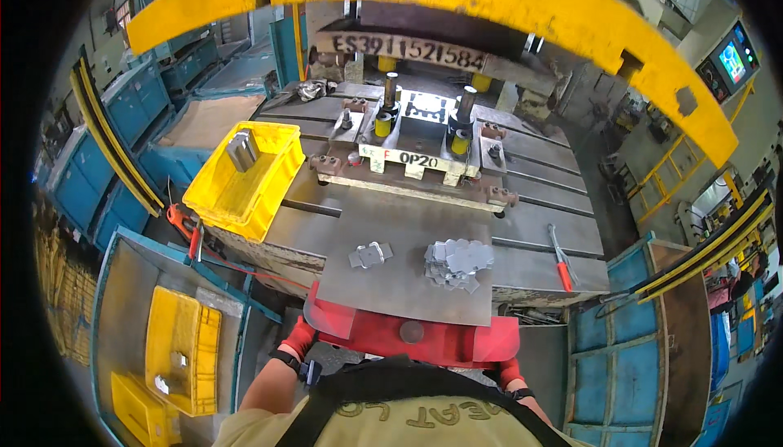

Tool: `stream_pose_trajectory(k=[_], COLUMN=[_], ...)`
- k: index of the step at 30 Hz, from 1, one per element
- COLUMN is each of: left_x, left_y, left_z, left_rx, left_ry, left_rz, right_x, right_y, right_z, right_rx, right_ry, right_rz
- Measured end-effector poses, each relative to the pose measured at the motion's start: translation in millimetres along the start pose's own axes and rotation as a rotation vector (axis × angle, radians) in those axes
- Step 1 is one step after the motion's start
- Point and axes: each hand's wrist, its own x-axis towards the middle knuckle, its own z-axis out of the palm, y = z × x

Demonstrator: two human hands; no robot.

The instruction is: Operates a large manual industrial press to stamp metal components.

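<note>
The left hand (300, 338) is at the left end of the red panel (444, 345); its finger closure cannot be determined. Beyond the panel, a small group of grey plates (371, 255) and, to its right, a larger pile (458, 261) lie on the metal sheet (395, 292). The right hand (510, 373) is at the panel's right end, finger closure likewise indeterminable.

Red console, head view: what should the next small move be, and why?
Probably a light press by the left hand and right hand together on the red console, after checking the die: the hands are at the console's opposite ends, both clear of the die, and the red-handled tool lies outside it, to the right. Any buttons are hidden.
</note>
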Motion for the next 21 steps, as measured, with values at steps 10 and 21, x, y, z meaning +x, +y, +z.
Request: stream_pose_trajectory(k=[10,21], left_x=[-5.1,-17.2], left_y=[22.9,108.4], left_z=[20.3,-17.5], left_rx=[-0.436,0.957], left_ry=[0.009,-0.179], left_rz=[-0.1,-0.234], right_x=[-30.7,2.5], right_y=[-28.0,-24.0], right_z=[16.6,-47.3], right_rx=[-0.022,-0.638], right_ry=[0.013,0.173], right_rz=[0.08,-0.074])
